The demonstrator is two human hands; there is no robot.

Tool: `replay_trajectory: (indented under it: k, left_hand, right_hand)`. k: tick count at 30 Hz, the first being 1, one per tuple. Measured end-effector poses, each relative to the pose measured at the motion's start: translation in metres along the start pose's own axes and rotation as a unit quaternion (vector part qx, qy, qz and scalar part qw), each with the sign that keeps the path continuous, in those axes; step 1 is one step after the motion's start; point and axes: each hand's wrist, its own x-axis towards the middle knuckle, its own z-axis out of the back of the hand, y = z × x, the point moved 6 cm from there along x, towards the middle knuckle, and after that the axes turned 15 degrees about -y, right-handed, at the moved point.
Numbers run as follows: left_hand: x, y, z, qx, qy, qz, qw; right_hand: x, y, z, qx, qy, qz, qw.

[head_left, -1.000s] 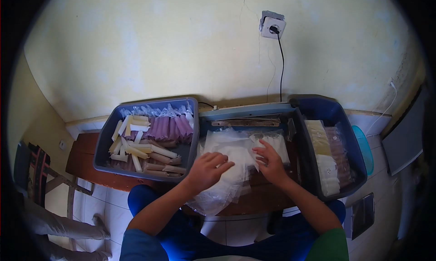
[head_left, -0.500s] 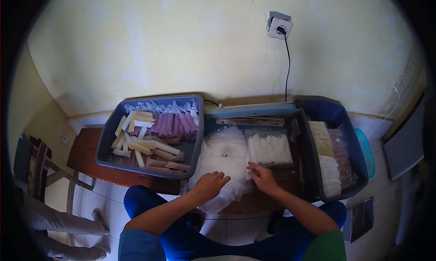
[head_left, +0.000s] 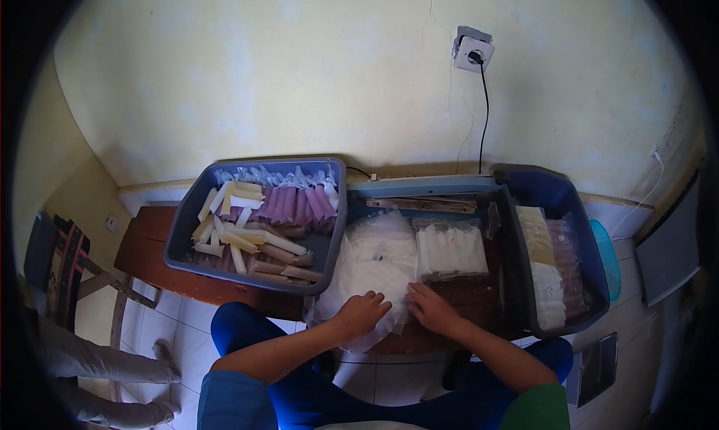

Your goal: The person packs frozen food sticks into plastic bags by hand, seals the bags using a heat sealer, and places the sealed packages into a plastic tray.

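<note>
Clear, crinkled plastic bags (head_left: 374, 244) beneath fingers (head_left: 378, 301)

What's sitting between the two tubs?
In the head view: a pile of plastic bags, a white pack to its right, and behind them, wooden strips and a blue-grey panel.

A second ago my right hand (head_left: 433, 309) was over the left end of the clear pack of white sticks (head_left: 451, 250); now I've drawn it back toward the table's (head_left: 142, 243) near edge, to the right side of the plastic bags (head_left: 374, 273), leaving that pack uncovered. My left hand (head_left: 361, 314) has also come down the bags toward that same edge.
</note>
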Motion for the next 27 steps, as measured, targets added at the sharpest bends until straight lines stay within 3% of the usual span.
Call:
replay_trajectory:
  k: [5, 11, 17, 20, 22, 26, 27]
  left_hand:
    - [0.000, 0.009, 0.000, 0.015, -0.015, 0.025, 0.999]
    - [0.001, 0.016, 0.002, 0.022, -0.012, 0.031, 0.999]
    - [0.009, 0.011, 0.051, -0.121, 0.000, 0.043, 0.992]
    - [0.016, 0.025, 0.088, -0.212, 0.003, 0.060, 0.975]
    - [0.018, 0.046, 0.120, -0.261, -0.077, 0.046, 0.961]
    - [0.006, 0.096, 0.170, -0.216, -0.175, 0.071, 0.958]
    - [0.001, 0.114, 0.175, -0.211, -0.187, 0.133, 0.950]
  right_hand:
    - [0.007, -0.002, -0.006, 0.003, 0.014, 0.036, 0.999]
    - [0.024, 0.018, 0.011, -0.025, 0.003, -0.020, 0.999]
    - [0.061, 0.047, 0.035, -0.042, -0.078, 0.052, 0.995]
    - [0.092, 0.071, 0.039, 0.030, -0.123, 0.042, 0.991]
    - [0.113, 0.091, 0.034, 0.087, -0.157, 0.057, 0.982]
    - [0.156, 0.125, 0.010, 0.116, -0.186, 0.114, 0.969]
    - [0.166, 0.136, 0.002, 0.126, -0.182, 0.146, 0.964]
